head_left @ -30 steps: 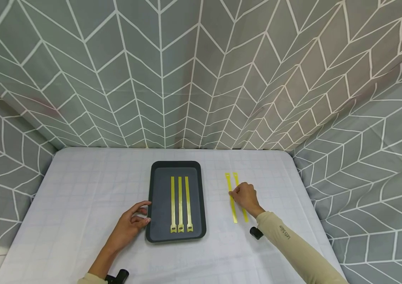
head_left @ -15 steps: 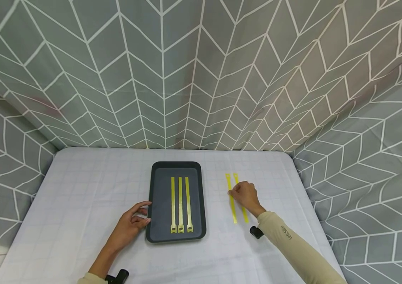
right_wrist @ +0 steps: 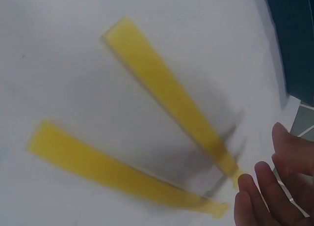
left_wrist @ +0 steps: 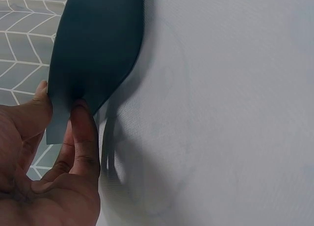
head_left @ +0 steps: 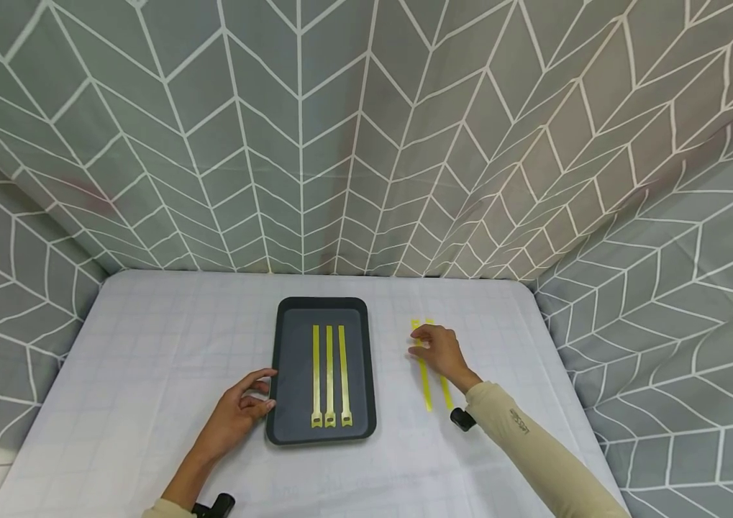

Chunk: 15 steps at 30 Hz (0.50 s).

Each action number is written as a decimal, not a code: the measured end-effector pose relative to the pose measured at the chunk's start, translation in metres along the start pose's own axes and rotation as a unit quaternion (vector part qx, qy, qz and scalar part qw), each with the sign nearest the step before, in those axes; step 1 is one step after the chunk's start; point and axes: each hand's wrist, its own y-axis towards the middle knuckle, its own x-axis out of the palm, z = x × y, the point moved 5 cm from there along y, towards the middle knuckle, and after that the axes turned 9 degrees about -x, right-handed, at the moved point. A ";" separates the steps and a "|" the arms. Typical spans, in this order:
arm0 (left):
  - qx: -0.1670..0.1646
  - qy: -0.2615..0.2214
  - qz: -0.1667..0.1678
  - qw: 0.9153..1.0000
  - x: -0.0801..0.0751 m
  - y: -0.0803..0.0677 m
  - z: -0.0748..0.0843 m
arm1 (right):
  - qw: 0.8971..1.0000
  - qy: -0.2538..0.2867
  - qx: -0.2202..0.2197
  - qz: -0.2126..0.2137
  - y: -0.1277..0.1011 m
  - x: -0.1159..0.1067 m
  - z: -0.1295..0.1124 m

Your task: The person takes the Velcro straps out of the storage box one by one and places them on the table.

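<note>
In the head view, several yellow strap-style cable ties with slotted heads are visible. Three cable ties (head_left: 329,374) lie side by side in the dark grey tray (head_left: 290,432), heads at the near end. Against the tray's left side rest the fingertips and thumb of my left hand (head_left: 231,417); the left wrist view shows them on its outer wall (left_wrist: 98,44). To the right of the tray are two loose cable ties, one nearer the tray (right_wrist: 162,83) and one farther off (right_wrist: 113,172). Over their far ends is my right hand (head_left: 440,352), thumb and fingers apart, nothing gripped.
A white cloth (head_left: 165,324) covers the table. Grey curtains (head_left: 366,144) with white lines rise behind it and at both sides. Black camera mounts (head_left: 214,506) sit at the wrists.
My right thumb and fingers, earlier together at the left loose tie, have spread apart, and that hand has shifted slightly away from me and left. The left hand and tray hold still.
</note>
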 end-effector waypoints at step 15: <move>-0.010 -0.006 0.002 1.000 0.000 0.001 0.001 | 0.994 0.056 -0.088 -0.025 0.025 0.011 -0.036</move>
